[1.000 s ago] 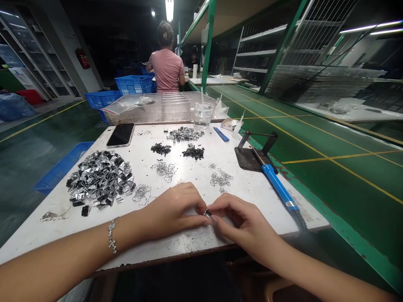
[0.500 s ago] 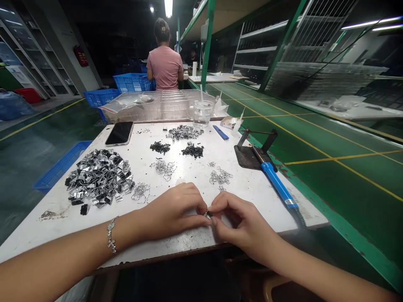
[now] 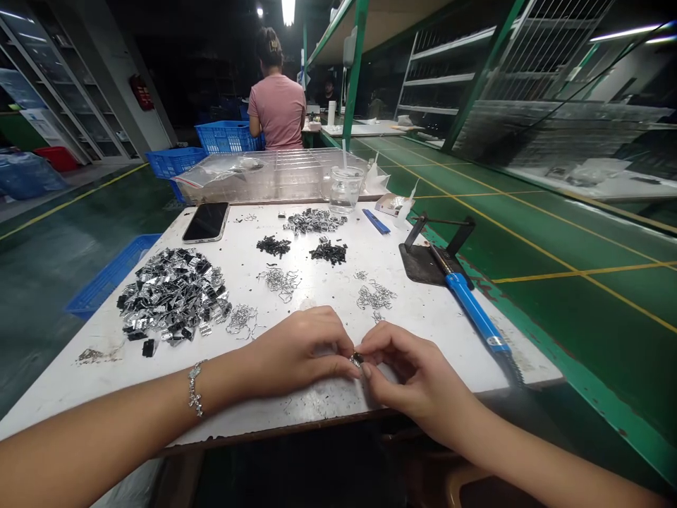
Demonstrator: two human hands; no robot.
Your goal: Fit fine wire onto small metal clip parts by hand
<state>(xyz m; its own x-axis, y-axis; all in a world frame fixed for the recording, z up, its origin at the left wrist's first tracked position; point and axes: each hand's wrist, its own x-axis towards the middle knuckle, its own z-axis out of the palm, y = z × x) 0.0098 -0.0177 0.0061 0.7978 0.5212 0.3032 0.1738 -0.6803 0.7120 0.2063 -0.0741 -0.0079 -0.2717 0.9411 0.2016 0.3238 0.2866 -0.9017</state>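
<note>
1. Closest to you, your left hand has thumb and forefinger pinching a tiny dark-and-silver part, a bracelet round that wrist.
2. Your right hand pinches the same part from the other side, thumb and forefinger tips right up against it.
3. So the part sits dead between your fingertips: off to the right of your left hand, off to the left of your right. Neither hand is nearer, both touch it. Its long axis? Too small and too covered up, can't tell.
4. Just past your hands on the white surface you've got thin wire bits: a left clump, a middle clump and a right clump.
5. Left of those is the big heap of black-and-silver pieces; over on the right, a blue-handled soldering iron leans on its stand, handle end towards you.
6. Farther out: two little black piles, your phone, then a glass mug.
</note>
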